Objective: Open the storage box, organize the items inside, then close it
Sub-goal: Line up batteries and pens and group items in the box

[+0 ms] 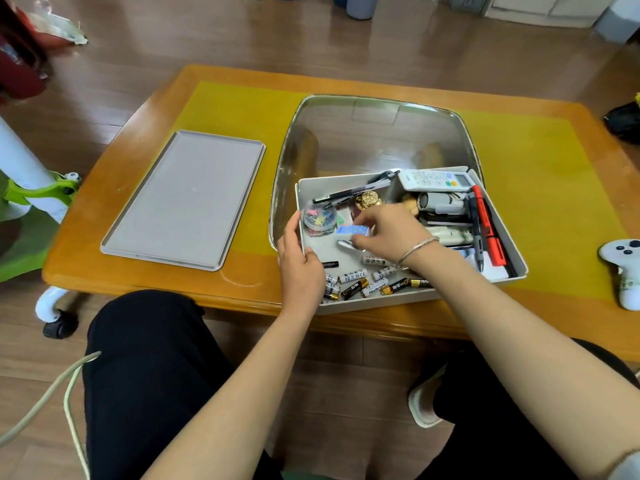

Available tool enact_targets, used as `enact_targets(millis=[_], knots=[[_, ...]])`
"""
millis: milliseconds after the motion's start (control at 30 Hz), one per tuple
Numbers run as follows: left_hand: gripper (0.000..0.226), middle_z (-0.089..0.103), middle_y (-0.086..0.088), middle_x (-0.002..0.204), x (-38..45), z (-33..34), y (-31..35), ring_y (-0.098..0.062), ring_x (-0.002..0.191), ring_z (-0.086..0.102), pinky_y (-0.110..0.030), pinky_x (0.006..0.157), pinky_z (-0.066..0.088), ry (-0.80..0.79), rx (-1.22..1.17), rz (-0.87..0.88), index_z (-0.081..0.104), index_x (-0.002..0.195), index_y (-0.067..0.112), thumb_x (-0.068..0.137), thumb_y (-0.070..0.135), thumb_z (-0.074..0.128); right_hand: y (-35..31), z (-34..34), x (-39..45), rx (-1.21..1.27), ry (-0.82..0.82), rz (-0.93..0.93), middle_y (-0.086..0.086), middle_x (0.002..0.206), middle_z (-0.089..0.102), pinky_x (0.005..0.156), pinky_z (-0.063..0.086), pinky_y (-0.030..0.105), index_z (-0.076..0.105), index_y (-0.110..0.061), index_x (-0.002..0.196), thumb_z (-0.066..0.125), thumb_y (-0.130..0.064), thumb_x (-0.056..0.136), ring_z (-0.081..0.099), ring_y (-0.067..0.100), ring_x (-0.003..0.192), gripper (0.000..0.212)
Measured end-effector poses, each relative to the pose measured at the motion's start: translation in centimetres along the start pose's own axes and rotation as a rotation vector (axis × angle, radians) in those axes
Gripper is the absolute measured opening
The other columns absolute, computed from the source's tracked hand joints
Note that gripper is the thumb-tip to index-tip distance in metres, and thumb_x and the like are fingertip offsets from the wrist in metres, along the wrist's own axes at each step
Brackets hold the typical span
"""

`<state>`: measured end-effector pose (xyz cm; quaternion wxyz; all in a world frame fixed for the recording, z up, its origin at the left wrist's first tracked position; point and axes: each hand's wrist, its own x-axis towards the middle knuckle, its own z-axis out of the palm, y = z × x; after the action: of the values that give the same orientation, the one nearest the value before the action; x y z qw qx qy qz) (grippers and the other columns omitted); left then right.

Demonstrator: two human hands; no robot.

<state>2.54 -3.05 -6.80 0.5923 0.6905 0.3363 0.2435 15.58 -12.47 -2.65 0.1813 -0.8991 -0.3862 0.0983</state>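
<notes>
Two hands work at one grey storage box, taken here as the landmark. Box: rectangular, lid off, sitting at the near edge of a wooden table, with its long axis running from near-left to far-right and its far-right corner pointing away from the person. Lid: grey, flat, lying on the table well to the left of the box, long axis tilted the same way.

Left hand: grips the box's left wall near the near-left corner, thumb inside, fingers curled over the rim.

Right hand: reaches into the box's middle, fingers bent down onto a small blue dotted packet and a short silver item beside it; whether either is actually pinched cannot be told. Silver bracelet on that wrist.

Contents, by place in the box:
- near wall: loose batteries, black-gold and white, lying at mixed angles
- left wall: round clear tub of coloured clips
- far-left: black pen, with a gold ornament just beside it
- far-right corner: white remote control
- right wall: red marker, lying along the wall

Behind the box: clear plastic tub, touching it. Right of the box, at the table's edge: white game controller.
</notes>
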Motion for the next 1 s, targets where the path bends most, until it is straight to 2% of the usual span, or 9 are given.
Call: enact_targets(millis=[167, 300, 400, 567, 700, 800, 867, 933, 1000], knots=[[0.062, 0.035, 0.001, 0.144, 0.1, 0.1, -0.1, -0.014, 0.132, 0.036, -0.029, 0.092, 0.053, -0.01, -0.006, -0.01, 0.033, 0.143, 0.03, 0.094, -0.008, 0.04, 4.6, -3.9, -2.6, 0.085, 0.421, 0.206, 0.012, 0.09, 0.072, 0.073, 0.044, 0.028, 0.07, -0.008, 0.094, 0.068, -0.019, 0.078, 0.065, 0.028, 0.082, 0.02], [0.063, 0.037, 0.001, 0.143, 0.1, 0.0, -0.2, -0.014, 0.13, 0.037, -0.027, 0.092, 0.051, -0.006, 0.0, 0.003, 0.034, 0.143, 0.029, 0.093, -0.009, 0.039, 8.7, -5.7, -3.5, 0.036, 0.59, 0.384, 0.017, 0.098, 0.07, 0.079, 0.044, 0.032, 0.068, -0.006, 0.102, 0.066, -0.027, 0.082, 0.064, 0.033, 0.091, 0.029], [0.063, 0.038, 0.001, 0.143, 0.1, 0.1, -0.1, -0.013, 0.13, 0.037, -0.027, 0.093, 0.05, -0.006, 0.004, 0.004, 0.035, 0.142, 0.03, 0.093, -0.009, 0.039, 10.5, -6.2, -3.5, 0.065, 0.697, 0.427, 0.014, 0.1, 0.069, 0.079, 0.039, 0.029, 0.066, -0.008, 0.103, 0.066, -0.028, 0.082, 0.063, 0.032, 0.09, 0.029], [0.064, 0.037, -0.001, 0.143, 0.0, 0.1, 0.0, -0.017, 0.13, 0.039, -0.039, 0.092, 0.054, -0.016, -0.006, -0.013, 0.034, 0.142, 0.029, 0.092, -0.01, 0.041, 11.2, -6.6, -1.5, 0.035, 0.681, 0.375, 0.014, 0.107, 0.064, 0.084, 0.044, 0.04, 0.062, -0.008, 0.105, 0.063, -0.012, 0.081, 0.061, 0.034, 0.095, 0.024], [0.064, 0.038, -0.001, 0.143, 0.1, 0.1, 0.1, -0.018, 0.13, 0.04, -0.04, 0.091, 0.054, -0.019, -0.006, -0.011, 0.034, 0.143, 0.029, 0.092, -0.01, 0.041, 11.2, -6.2, -0.7, -0.049, 0.529, 0.453, 0.009, 0.102, 0.068, 0.081, 0.042, 0.037, 0.066, -0.017, 0.103, 0.072, -0.025, 0.079, 0.058, 0.034, 0.101, 0.027], [0.064, 0.038, -0.001, 0.142, 0.1, 0.1, 0.0, -0.018, 0.13, 0.04, -0.034, 0.089, 0.055, -0.013, -0.006, -0.003, 0.034, 0.143, 0.029, 0.092, -0.009, 0.042, 11.1, -5.9, -1.3, -0.141, 0.504, 0.439, 0.007, 0.115, 0.062, 0.087, 0.036, 0.041, 0.063, -0.019, 0.111, 0.071, -0.028, 0.079, 0.048, 0.033, 0.111, 0.034], [0.063, 0.039, -0.001, 0.142, 0.2, 0.1, -0.1, -0.018, 0.129, 0.041, -0.035, 0.088, 0.055, -0.014, -0.013, -0.01, 0.035, 0.143, 0.029, 0.093, -0.009, 0.042, 10.8, -5.8, -1.8, -0.109, 0.508, 0.37, 0.008, 0.121, 0.056, 0.089, 0.035, 0.04, 0.06, -0.016, 0.115, 0.069, -0.023, 0.08, 0.045, 0.031, 0.114, 0.037], [0.062, 0.039, -0.001, 0.141, 0.2, 0.2, -0.2, -0.019, 0.129, 0.042, -0.037, 0.087, 0.056, -0.014, -0.019, -0.016, 0.035, 0.143, 0.029, 0.093, -0.008, 0.041, 9.8, -5.5, -2.1, -0.068, 0.519, 0.263, 0.01, 0.117, 0.055, 0.092, 0.037, 0.04, 0.061, -0.014, 0.112, 0.067, -0.019, 0.081, 0.047, 0.03, 0.111, 0.033], [0.062, 0.039, -0.001, 0.141, 0.2, 0.2, -0.2, -0.018, 0.128, 0.042, -0.031, 0.084, 0.056, -0.01, -0.023, -0.007, 0.035, 0.142, 0.029, 0.093, -0.008, 0.042, 7.9, -5.0, -2.3, -0.024, 0.529, 0.125, 0.011, 0.109, 0.058, 0.089, 0.042, 0.039, 0.064, -0.011, 0.106, 0.068, -0.014, 0.08, 0.051, 0.029, 0.105, 0.027]])
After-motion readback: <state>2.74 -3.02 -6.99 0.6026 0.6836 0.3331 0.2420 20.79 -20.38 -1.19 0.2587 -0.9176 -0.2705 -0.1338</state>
